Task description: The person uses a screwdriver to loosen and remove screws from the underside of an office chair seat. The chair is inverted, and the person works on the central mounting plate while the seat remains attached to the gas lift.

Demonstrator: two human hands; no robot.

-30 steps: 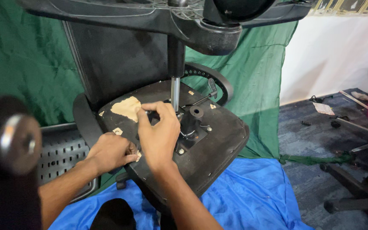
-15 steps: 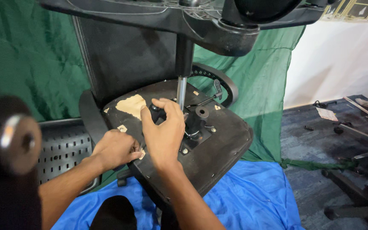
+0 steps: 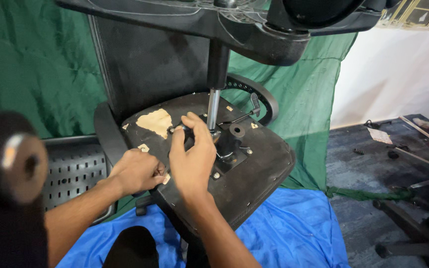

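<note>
An office chair lies tipped over on a blue tarp (image 3: 294,223), the underside of its seat (image 3: 254,178) turned toward the camera. From the middle of that underside the gas-lift column (image 3: 214,106) rises to the star base (image 3: 224,25) at the top of the view. The right hand (image 3: 193,156) rests on the seat's underside just left of the column's foot, with its fingers curled tight around a small dark part of the mechanism plate (image 3: 229,149); what exactly it pinches is hidden by the fingers. The left hand (image 3: 137,171) is closed on the near left edge of the seat, bracing it, next to a torn tan patch (image 3: 156,121). A green cloth (image 3: 35,64) hangs behind, and a perforated black panel (image 3: 75,171) lies on the left.

The work looks to be at the stage of loosening or fitting a fastener at the mechanism. The next move likely calls for a firm twisting grip from the right hand while the left holds the seat steady.
</note>
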